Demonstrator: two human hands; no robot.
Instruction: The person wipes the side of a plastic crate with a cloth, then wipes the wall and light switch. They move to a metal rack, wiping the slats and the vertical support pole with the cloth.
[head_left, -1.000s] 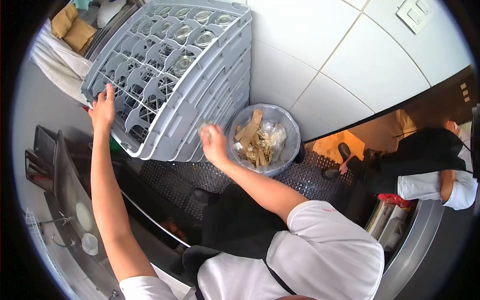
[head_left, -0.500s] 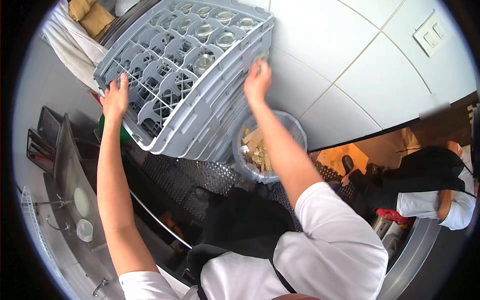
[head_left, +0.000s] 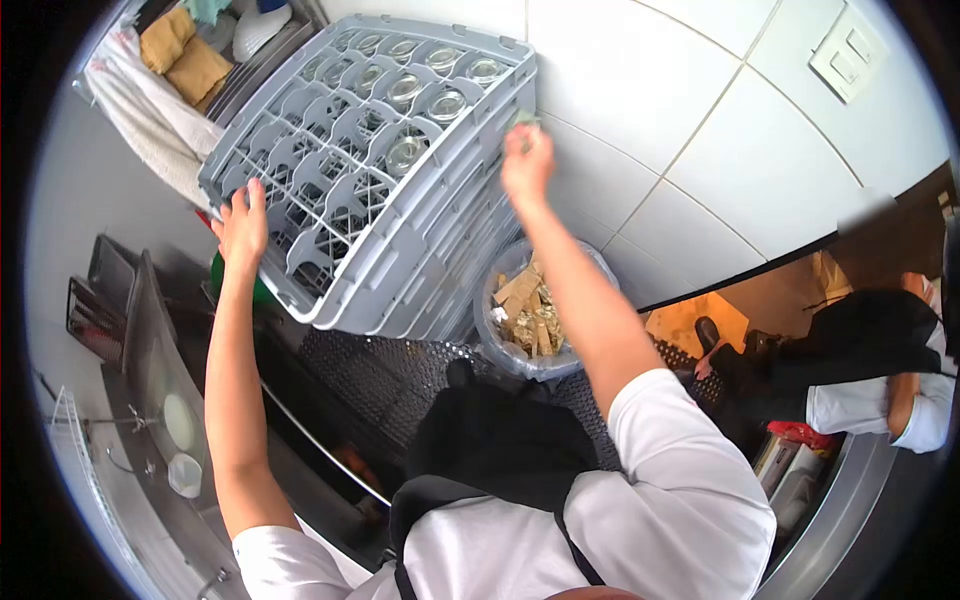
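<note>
At upper centre, gridded grey plastic racks [head_left: 440, 205] of clear, fragile-looking glasses [head_left: 406, 153] appear heavy, best gripped by the rim; the left hand [head_left: 241, 232] rests unclenched there, the right hand's [head_left: 528, 170] fingers apparently pinching a pale-green scrap [head_left: 524, 118].

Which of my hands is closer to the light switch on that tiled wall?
Right. Your right hand is at the side of the grey rack stack, toward the light switch; your left hand is on the stack's opposite edge, farther away.
</note>
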